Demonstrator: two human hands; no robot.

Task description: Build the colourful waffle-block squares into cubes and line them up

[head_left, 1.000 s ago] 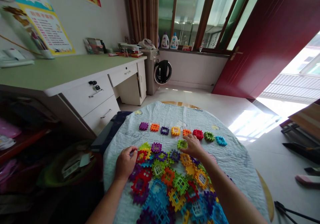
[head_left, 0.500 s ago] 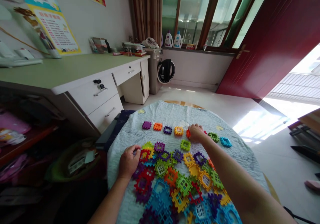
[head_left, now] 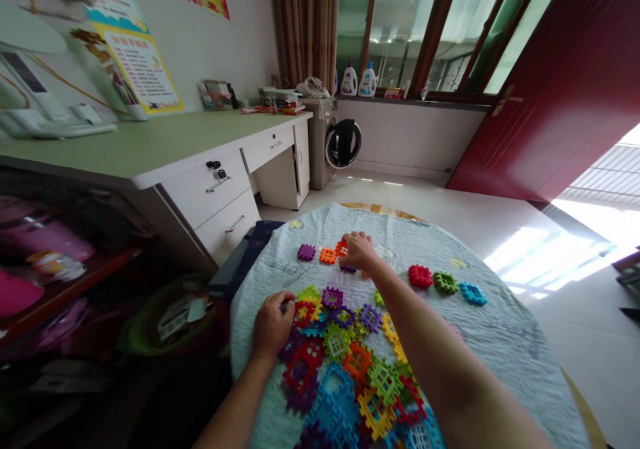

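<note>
My right hand (head_left: 359, 249) is over the row of plastic interlocking tiles, its fingers pinching an orange-red tile (head_left: 341, 247). Just left of it lie an orange tile (head_left: 328, 255) and a purple tile (head_left: 307, 252); a dark purple tile (head_left: 348, 269) is partly hidden beneath the hand. My left hand (head_left: 274, 322) rests on the cloth at the left edge of the tile pile, fingers curled, with a dark bit showing between thumb and fingers that I cannot identify. Beside it are a red tile (head_left: 303, 314) and a purple tile (head_left: 332, 297).
A pale blue cloth (head_left: 475, 342) covers the round table. At the row's right end lie red (head_left: 420, 276), green (head_left: 445, 282) and blue (head_left: 473, 293) tiles. A desk (head_left: 200, 135) stands to the left, with a washing machine (head_left: 323, 142) beyond and a red door (head_left: 540, 102) at right.
My right hand has moved left along the row with the orange-red tile, uncovering the red tile at right. My left hand stays beside the pile. The view has shifted slightly.
</note>
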